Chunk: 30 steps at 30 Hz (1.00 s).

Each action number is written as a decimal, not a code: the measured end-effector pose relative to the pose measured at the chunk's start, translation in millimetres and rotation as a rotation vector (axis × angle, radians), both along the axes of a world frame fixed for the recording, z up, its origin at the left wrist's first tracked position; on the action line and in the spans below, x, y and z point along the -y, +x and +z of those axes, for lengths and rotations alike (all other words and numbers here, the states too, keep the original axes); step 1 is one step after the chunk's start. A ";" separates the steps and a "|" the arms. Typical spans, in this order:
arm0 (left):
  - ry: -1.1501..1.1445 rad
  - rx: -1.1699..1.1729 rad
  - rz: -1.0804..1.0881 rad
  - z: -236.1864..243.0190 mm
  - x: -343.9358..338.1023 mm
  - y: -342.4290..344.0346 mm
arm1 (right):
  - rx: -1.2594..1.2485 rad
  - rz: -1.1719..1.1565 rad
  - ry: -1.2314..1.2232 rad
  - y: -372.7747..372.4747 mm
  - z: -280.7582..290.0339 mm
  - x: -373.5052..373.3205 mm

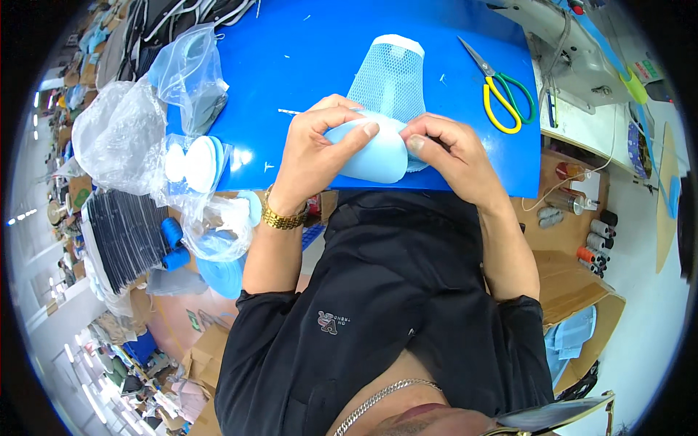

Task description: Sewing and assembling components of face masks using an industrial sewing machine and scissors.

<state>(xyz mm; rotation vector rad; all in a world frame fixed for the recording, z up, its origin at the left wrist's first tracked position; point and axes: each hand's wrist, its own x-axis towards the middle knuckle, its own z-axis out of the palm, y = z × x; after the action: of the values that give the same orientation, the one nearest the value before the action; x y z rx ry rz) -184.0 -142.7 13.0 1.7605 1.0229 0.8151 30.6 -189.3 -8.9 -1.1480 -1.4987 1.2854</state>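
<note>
Both my hands are over the near edge of the blue table [291, 29], on a light blue, smooth rounded fabric piece [374, 156] shaped like a cap brim. My left hand [316, 145] grips its left side, thumb on top and fingers beneath. At the upper right edge, my right hand [454, 152] is closed in a pinch, its thumb and fingertips together. A light blue mesh piece [389, 76] with a white band at its far end extends beyond the hands. Where it meets the rounded piece is hidden by my fingers.
Scissors [486, 69] with yellow and green handles lie at right, near a sewing machine [582, 54]. Clear plastic bags [120, 134] and pale oval pieces [200, 163] sit at left. Thread spools [600, 232] and a cardboard box [607, 309] stand lower right.
</note>
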 end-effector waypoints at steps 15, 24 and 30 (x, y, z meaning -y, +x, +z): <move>0.101 0.016 0.048 2.2 0.0 -2.7 | 0.080 -0.131 0.195 -14.2 3.8 -0.4; 0.069 0.072 0.090 0.9 4.1 -1.0 | 0.060 -0.134 0.177 -14.5 5.6 2.1; 0.059 0.119 0.101 -3.1 6.9 0.2 | -0.002 -0.151 0.202 -16.9 -0.2 2.3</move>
<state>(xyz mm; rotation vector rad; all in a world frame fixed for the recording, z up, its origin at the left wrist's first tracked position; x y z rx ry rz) -183.9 -149.6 9.9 1.6989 1.0236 1.0107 13.6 -191.6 -9.1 -1.1044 -1.4740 1.0089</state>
